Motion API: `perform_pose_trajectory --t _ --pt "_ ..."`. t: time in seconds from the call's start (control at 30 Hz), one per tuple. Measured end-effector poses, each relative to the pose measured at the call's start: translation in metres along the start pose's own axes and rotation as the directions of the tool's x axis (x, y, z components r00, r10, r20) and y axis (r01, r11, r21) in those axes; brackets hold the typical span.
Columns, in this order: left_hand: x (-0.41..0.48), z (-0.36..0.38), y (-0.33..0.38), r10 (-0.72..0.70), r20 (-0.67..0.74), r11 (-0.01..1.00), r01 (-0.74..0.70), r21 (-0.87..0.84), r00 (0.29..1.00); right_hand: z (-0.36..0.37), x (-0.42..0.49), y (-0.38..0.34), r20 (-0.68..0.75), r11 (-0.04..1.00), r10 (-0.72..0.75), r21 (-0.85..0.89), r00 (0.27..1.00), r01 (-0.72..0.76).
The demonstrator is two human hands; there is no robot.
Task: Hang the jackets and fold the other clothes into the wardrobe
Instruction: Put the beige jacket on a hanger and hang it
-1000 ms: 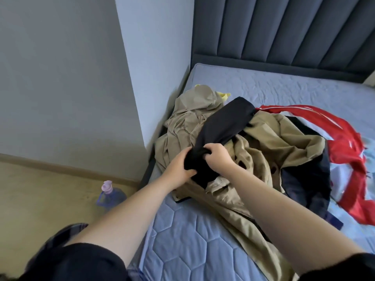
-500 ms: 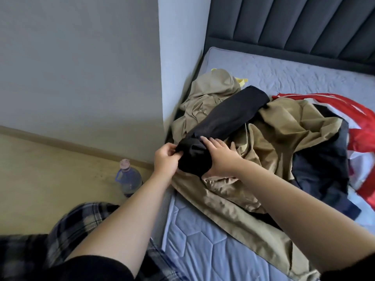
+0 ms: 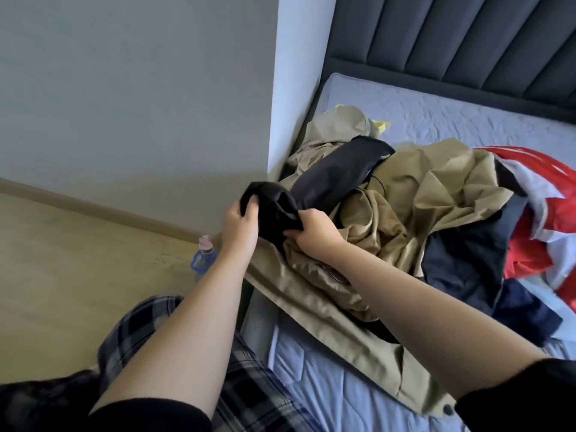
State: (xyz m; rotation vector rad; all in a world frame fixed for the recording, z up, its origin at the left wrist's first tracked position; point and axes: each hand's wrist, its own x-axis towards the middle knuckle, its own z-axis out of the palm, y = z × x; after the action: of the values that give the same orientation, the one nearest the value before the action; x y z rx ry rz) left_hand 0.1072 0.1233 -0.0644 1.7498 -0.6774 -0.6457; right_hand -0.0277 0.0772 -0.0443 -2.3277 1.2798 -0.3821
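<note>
Head view first, and we start at the grip: our left hand (image 3: 241,224) and right hand (image 3: 314,233) both clutch the near end of the black garment (image 3: 327,179), fingers curled into a bunched knot of cloth between them — left on the outer side of the bundle, right pinching its inner edge. From that knot the garment's long axis runs up and away to the right, lying across the tan jacket (image 3: 420,194), with its far end well beyond the grip toward the headboard (image 3: 452,48). Neither hand is nearer that free end; both sit at one end, so we judge the coming pull must go back toward us, along the axis, to drag the length clear of the heap. Beyond the tan cloth lie a navy garment (image 3: 467,263) and a red-and-white garment (image 3: 548,213) on the mattress (image 3: 327,369). Left of the grip, down on the floor, stands a water bottle (image 3: 204,252).
</note>
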Motion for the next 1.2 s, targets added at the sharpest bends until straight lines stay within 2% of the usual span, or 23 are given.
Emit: perform_pose_trajectory --t 0.07,0.17,0.2,0.27,0.3,0.33,0.4,0.47,0.57,0.63,0.7,0.73,0.8,0.87,0.9,0.93,0.97,1.0,1.03,1.07,1.1,1.13,1.2 --pt "0.002 -0.003 -0.003 -0.067 0.064 0.986 0.056 0.155 0.996 -0.005 0.003 -0.011 -0.048 1.0 -0.029 0.006 0.998 0.029" --pt "0.006 0.0 -0.017 -0.171 0.103 0.946 0.134 0.296 0.98 -0.015 -0.005 -0.017 -0.156 0.984 -0.122 -0.145 0.98 0.099" --pt "0.006 0.0 -0.02 -0.211 0.108 0.936 0.169 0.31 0.971 -0.017 -0.014 -0.018 -0.235 0.964 -0.21 -0.214 0.949 0.16" --pt "0.007 0.002 -0.022 -0.309 0.131 0.933 0.273 0.236 0.942 -0.015 -0.042 -0.014 -0.34 0.879 -0.42 -0.383 0.841 0.284" --pt "0.007 0.003 -0.022 -0.349 0.138 0.928 0.321 0.189 0.927 -0.008 -0.06 -0.007 -0.335 0.825 -0.496 -0.468 0.801 0.316" --pt "0.005 0.003 -0.019 -0.38 0.135 0.92 0.358 0.162 0.915 0.002 -0.078 0.004 -0.277 0.774 -0.53 -0.545 0.801 0.323" --pt "0.001 0.004 -0.017 -0.436 0.14 0.899 0.425 0.103 0.889 0.025 -0.108 0.031 -0.093 0.71 -0.414 -0.656 0.905 0.257" --pt "-0.001 0.009 -0.018 -0.491 0.216 0.858 0.511 -0.048 0.844 0.045 -0.123 0.055 0.01 0.716 -0.174 -0.686 0.985 0.133" --pt "-0.008 0.011 -0.018 -0.524 0.298 0.781 0.59 -0.204 0.798 0.06 -0.112 0.073 0.019 0.752 0.069 -0.658 0.997 -0.04" --pt "-0.012 0.012 -0.02 -0.49 0.396 0.741 0.61 -0.28 0.777 0.065 -0.097 0.079 0.047 0.77 0.145 -0.632 0.988 -0.083" --pt "-0.014 0.011 -0.018 -0.404 0.422 0.785 0.544 -0.295 0.812 0.065 -0.084 0.08 0.087 0.803 0.143 -0.593 0.986 -0.064" --pt "-0.012 0.011 -0.019 -0.357 0.385 0.838 0.474 -0.271 0.851 0.063 -0.08 0.081 0.117 0.837 0.133 -0.545 0.984 -0.048" --pt "-0.009 0.005 -0.02 -0.206 0.277 0.947 0.263 -0.186 0.938 0.054 -0.073 0.082 0.162 0.911 0.12 -0.409 0.98 -0.044" --pt "-0.013 -0.004 -0.012 0.046 0.273 0.994 -0.018 -0.104 0.961 0.037 -0.065 0.081 0.156 0.966 0.123 -0.247 0.98 -0.081" --pt "-0.017 -0.008 -0.01 0.184 0.338 0.983 -0.178 -0.048 0.923 0.025 -0.06 0.08 0.153 0.983 0.117 -0.161 0.981 -0.092" --pt "-0.021 -0.01 -0.008 0.285 0.445 0.944 -0.33 0.026 0.849 0.012 -0.056 0.079 0.163 0.992 0.102 -0.086 0.981 -0.088" --pt "-0.025 -0.009 -0.007 0.321 0.567 0.875 -0.466 0.128 0.759 -0.002 -0.052 0.078 0.179 0.997 0.079 -0.022 0.981 -0.076" --pt "-0.028 -0.008 -0.008 0.297 0.67 0.778 -0.579 0.243 0.68 -0.016 -0.047 0.077 0.199 0.997 0.054 0.042 0.979 -0.064" --pt "-0.03 -0.006 -0.009 0.243 0.737 0.672 -0.657 0.341 0.631 -0.03 -0.043 0.075 0.217 0.992 0.034 0.109 0.976 -0.058" --pt "-0.031 -0.004 -0.009 0.202 0.767 0.587 -0.702 0.403 0.609 -0.043 -0.04 0.073 0.241 0.98 0.023 0.185 0.97 -0.069" --pt "-0.031 -0.003 -0.008 0.207 0.767 0.555 -0.718 0.42 0.608 -0.054 -0.036 0.072 0.276 0.959 0.026 0.264 0.961 -0.102" --pt "-0.028 -0.002 -0.009 0.249 0.736 0.596 -0.699 0.396 0.63 -0.065 -0.031 0.072 0.322 0.929 0.031 0.339 0.946 -0.146" --pt "-0.022 -0.006 -0.006 0.305 0.612 0.788 -0.554 0.269 0.73 -0.083 -0.022 0.072 0.424 0.886 0.049 0.4 0.904 -0.236"
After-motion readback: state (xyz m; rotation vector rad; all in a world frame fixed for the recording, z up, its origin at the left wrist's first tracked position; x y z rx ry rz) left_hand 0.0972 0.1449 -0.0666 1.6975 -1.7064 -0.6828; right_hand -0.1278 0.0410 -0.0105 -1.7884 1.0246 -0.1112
